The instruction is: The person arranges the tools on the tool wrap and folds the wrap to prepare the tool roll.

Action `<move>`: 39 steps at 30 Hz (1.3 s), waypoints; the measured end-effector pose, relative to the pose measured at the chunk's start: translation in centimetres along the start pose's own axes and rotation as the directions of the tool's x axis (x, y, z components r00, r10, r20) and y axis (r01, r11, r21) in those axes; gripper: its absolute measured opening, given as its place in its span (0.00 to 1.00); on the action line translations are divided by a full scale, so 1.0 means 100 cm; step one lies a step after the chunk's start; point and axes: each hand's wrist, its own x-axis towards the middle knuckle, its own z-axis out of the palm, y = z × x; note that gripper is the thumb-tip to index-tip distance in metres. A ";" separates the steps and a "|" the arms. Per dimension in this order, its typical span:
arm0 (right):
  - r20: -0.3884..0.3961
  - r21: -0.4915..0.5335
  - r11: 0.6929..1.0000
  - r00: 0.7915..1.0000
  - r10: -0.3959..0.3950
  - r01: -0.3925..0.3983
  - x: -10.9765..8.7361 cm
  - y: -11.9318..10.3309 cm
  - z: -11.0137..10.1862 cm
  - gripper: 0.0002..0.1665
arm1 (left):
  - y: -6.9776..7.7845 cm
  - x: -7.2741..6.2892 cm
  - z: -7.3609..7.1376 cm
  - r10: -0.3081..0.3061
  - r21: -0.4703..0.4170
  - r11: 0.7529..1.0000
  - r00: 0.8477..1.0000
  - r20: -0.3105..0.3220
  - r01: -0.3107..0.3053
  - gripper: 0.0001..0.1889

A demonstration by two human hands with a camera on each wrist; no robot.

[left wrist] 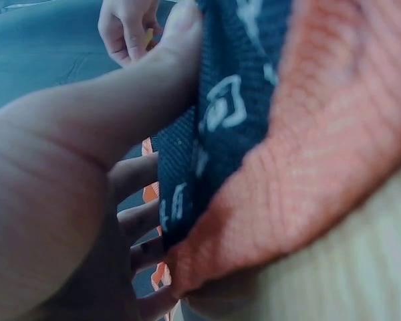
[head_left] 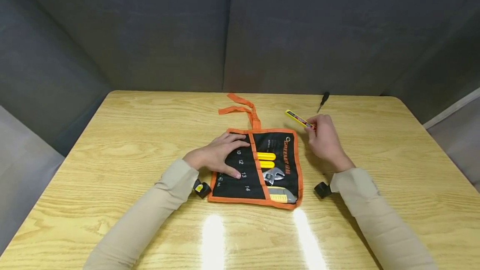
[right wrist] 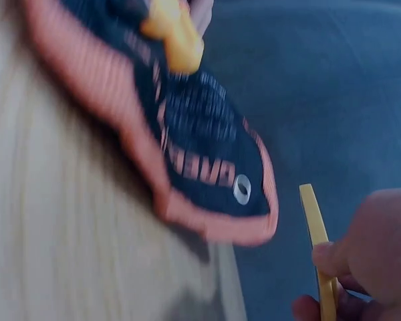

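My right hand (head_left: 325, 140) pinches the yellow case (head_left: 297, 117) at the tool roll's (head_left: 234, 188) one-thirty; my left hand's (head_left: 219, 153) spread fingers, slipping, could skew the roll.

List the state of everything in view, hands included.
Tool pouch: unrolled, flat on the table
Orange ties: loose, unfastened
Two yellow handles: sticking out of the pouch pockets
Adjustable wrench: pocketed, head exposed
Utility knife: pocketed, nose exposed, no blade showing
Screwdriver: lying on the table, outside the pouch
Flat yellow case: held off the table
Left hand: resting on the pouch
Right hand: pinching the case
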 end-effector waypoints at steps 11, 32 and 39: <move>0.244 -0.025 0.984 0.955 -0.166 0.178 -0.011 -0.038 0.007 0.06 | 0.000 0.000 0.000 0.002 -0.020 1.000 1.000 -0.003 -0.002 0.47; 0.374 -0.006 0.967 0.898 -0.233 0.253 -0.016 -0.036 0.015 0.02 | 0.000 -0.003 -0.001 0.032 -0.015 0.999 0.999 -0.013 -0.032 0.47; 0.380 -0.020 0.968 0.897 -0.224 0.250 -0.016 -0.030 0.014 0.03 | 0.001 -0.002 -0.001 0.032 -0.012 0.999 1.000 -0.001 -0.032 0.48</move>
